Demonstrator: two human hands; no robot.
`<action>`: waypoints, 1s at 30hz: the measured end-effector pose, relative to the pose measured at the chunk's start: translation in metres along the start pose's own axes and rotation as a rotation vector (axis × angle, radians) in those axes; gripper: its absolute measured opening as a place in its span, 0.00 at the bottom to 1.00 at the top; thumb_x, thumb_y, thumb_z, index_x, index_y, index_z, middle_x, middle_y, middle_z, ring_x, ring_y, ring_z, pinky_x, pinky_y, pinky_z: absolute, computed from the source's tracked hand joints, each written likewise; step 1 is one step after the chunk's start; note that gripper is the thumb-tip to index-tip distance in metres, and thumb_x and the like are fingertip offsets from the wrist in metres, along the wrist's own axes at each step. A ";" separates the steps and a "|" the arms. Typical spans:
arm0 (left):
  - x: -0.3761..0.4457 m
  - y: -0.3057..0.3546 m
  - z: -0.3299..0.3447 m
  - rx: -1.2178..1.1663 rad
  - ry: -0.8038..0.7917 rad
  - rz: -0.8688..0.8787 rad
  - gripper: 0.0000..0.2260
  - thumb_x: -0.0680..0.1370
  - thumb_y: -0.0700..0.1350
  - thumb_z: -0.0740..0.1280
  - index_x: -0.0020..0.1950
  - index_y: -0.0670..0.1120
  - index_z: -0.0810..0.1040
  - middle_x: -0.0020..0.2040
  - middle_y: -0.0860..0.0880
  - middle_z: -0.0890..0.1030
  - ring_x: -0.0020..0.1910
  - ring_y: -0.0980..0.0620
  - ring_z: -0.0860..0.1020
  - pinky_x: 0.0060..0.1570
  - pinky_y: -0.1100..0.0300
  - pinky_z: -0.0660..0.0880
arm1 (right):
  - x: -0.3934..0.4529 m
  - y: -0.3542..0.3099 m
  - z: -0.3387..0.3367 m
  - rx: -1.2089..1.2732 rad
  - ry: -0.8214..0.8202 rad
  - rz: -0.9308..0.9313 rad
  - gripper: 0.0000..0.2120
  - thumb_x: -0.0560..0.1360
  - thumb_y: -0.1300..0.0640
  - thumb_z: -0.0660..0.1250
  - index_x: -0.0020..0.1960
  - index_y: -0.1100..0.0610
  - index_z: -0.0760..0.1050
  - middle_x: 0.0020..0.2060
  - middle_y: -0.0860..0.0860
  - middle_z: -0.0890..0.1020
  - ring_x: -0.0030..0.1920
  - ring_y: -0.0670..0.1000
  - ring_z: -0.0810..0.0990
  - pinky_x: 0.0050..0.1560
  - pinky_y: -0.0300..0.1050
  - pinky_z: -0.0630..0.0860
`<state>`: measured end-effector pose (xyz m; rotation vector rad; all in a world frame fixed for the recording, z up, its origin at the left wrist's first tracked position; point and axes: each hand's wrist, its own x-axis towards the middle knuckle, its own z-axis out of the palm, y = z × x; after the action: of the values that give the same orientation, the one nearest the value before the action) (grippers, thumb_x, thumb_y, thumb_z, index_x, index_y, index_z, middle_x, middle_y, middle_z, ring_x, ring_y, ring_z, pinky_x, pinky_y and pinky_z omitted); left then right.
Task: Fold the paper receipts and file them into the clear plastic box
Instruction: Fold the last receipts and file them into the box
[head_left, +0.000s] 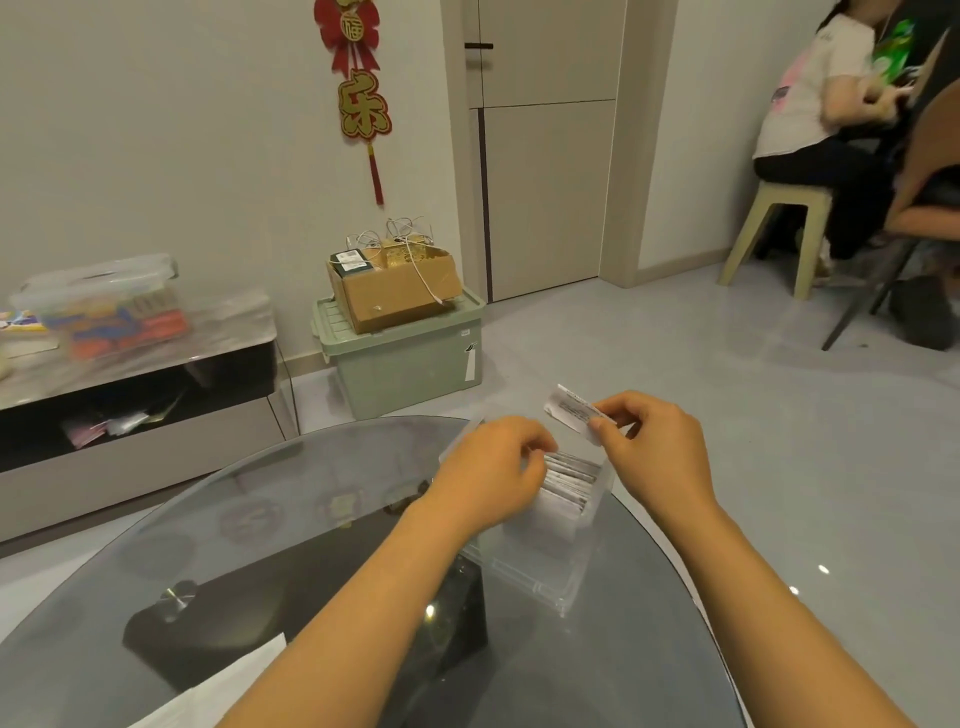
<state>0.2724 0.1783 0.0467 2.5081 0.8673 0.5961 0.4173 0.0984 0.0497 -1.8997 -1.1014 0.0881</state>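
A clear plastic box (550, 571) stands on the round glass table (291, 519), near its far right edge. Several folded receipts (569, 480) stand packed in its far end. My right hand (654, 447) pinches a small folded white receipt (569, 410) just above the box's far end. My left hand (493, 475) rests on the box's left rim, its fingertips curled against the stacked receipts inside. Whether those fingers grip a receipt is hidden.
A white sheet of paper (218, 691) lies at the table's near left edge. Beyond the table stand a green storage bin (405, 358) with a cardboard box on top, and a low cabinet (140, 395) at left. A person sits on a stool (779, 218) at far right.
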 end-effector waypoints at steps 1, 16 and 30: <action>0.003 0.001 0.001 0.115 -0.037 0.064 0.12 0.77 0.42 0.60 0.58 0.48 0.79 0.57 0.52 0.80 0.56 0.54 0.75 0.57 0.64 0.69 | 0.000 0.001 0.001 -0.023 -0.006 0.009 0.05 0.73 0.58 0.67 0.46 0.52 0.81 0.37 0.46 0.81 0.33 0.43 0.73 0.33 0.35 0.67; 0.007 0.001 0.017 0.276 -0.226 0.097 0.19 0.74 0.51 0.52 0.55 0.46 0.77 0.56 0.50 0.76 0.57 0.50 0.70 0.61 0.55 0.61 | -0.006 -0.007 0.014 -0.389 -0.051 -0.027 0.12 0.72 0.64 0.62 0.49 0.56 0.82 0.45 0.54 0.81 0.51 0.55 0.75 0.41 0.43 0.69; 0.002 0.000 0.020 0.232 -0.163 0.098 0.27 0.70 0.51 0.47 0.62 0.47 0.76 0.56 0.49 0.78 0.57 0.49 0.72 0.62 0.54 0.61 | -0.004 -0.018 0.021 -0.715 -0.205 0.051 0.11 0.74 0.62 0.61 0.53 0.54 0.79 0.53 0.52 0.74 0.55 0.54 0.72 0.43 0.42 0.65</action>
<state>0.2846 0.1750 0.0306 2.7749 0.7955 0.3303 0.3933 0.1133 0.0496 -2.5976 -1.3366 -0.1005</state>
